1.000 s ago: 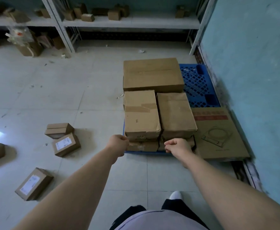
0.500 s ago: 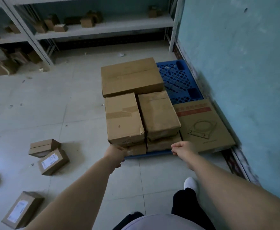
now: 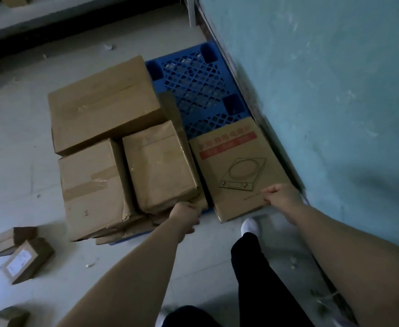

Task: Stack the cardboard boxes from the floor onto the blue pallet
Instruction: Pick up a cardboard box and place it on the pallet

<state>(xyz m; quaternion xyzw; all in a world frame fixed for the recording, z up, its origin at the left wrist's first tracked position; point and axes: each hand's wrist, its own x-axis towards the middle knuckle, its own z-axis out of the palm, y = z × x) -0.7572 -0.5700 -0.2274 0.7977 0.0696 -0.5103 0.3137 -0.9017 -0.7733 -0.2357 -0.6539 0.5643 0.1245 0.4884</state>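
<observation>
Gripping flat red-banded box (image 3: 234,161), right hand (image 3: 282,197)

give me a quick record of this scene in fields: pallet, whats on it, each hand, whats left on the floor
pallet: blue pallet, beside the wall, far right part bare
on pallet: large box, taped box, wrinkled box, flat printed box
left hand: fingers curled at the wrinkled box's near bottom edge, grip unclear
right hand: grips the flat printed box's near edge
floor: small boxes at left, not yet stacked
</observation>
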